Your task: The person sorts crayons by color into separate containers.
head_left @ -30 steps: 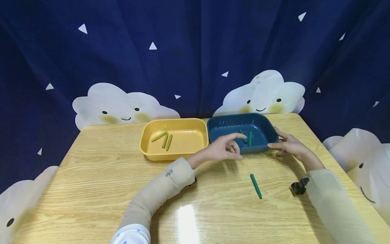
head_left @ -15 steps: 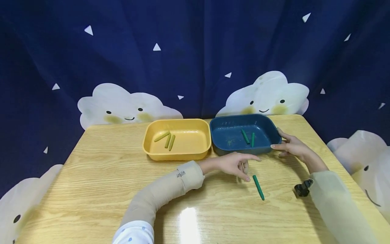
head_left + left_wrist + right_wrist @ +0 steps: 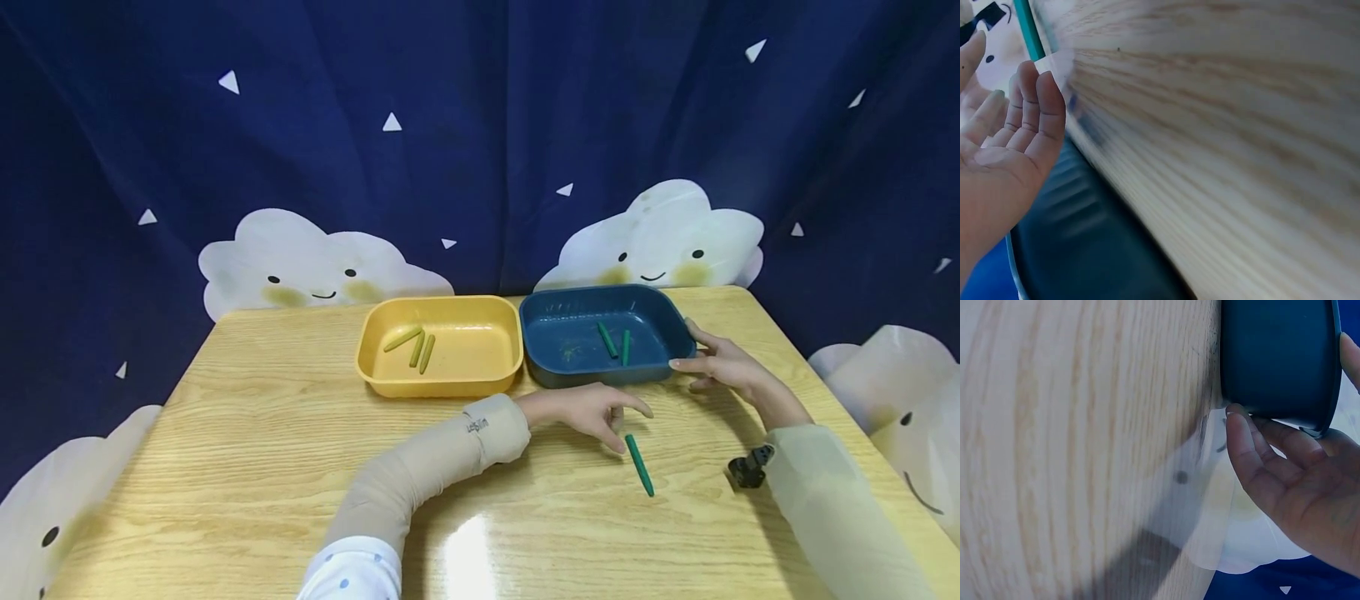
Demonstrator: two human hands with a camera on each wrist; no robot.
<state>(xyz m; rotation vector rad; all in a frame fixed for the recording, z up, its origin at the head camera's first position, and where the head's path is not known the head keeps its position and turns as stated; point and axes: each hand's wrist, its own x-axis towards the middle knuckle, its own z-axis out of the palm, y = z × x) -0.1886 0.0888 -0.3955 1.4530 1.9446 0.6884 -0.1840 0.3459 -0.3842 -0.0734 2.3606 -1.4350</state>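
A green crayon [image 3: 640,465] lies on the wooden table in front of the blue tray [image 3: 585,376]. My left hand [image 3: 588,412] hovers just to its left, thumb and forefinger spread with a gap to the crayon. In the left wrist view, the left palm [image 3: 1007,144] holds nothing, and part of the green crayon [image 3: 1030,28] shows beyond the fingers. At the tray's right front corner, my right hand [image 3: 723,367] holds the tray, its fingers around the corner. The right wrist view shows that hand [image 3: 1297,487] against the tray's end [image 3: 1279,356].
Two green crayons [image 3: 609,340] lie inside the blue tray. Beside it on the left stands a yellow tray [image 3: 442,389] with 3 yellow-green crayons [image 3: 417,348]. A dark blue curtain [image 3: 420,150] with cloud pictures hangs behind the table [image 3: 262,442].
My left hand has come from over the blue tray down towards the loose green crayon and slightly right. The right hand stays at the tray's corner. The view has shifted a little.
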